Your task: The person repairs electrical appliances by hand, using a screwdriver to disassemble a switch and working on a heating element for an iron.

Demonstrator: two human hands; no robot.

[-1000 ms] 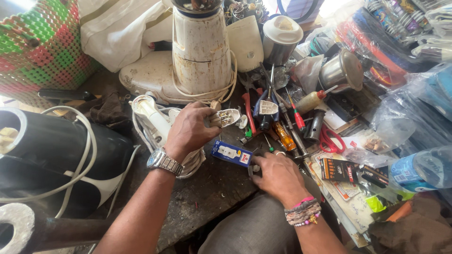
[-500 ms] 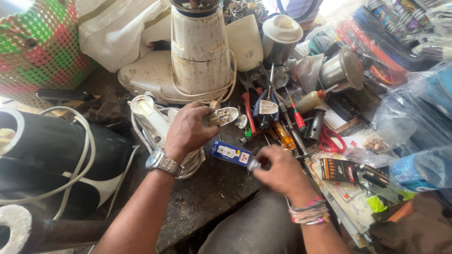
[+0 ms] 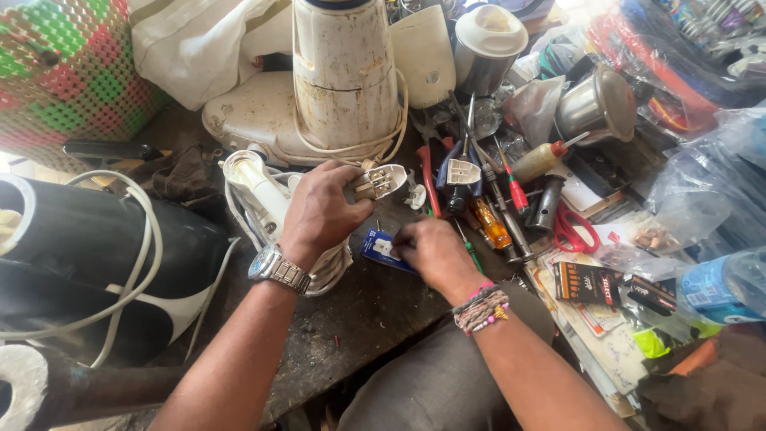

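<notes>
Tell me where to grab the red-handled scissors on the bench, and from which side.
Take the red-handled scissors by the handle loops, coming from above and slightly from the right. They lie flat on the papers, loops up and uncovered, while tools crowd their left side. The right hand is nearest; the left hand already holds a white plug.

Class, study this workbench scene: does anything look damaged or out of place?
Yes. The plug in the left hand is opened, its insides exposed. The white appliance base behind is cracked and grimy.
</notes>
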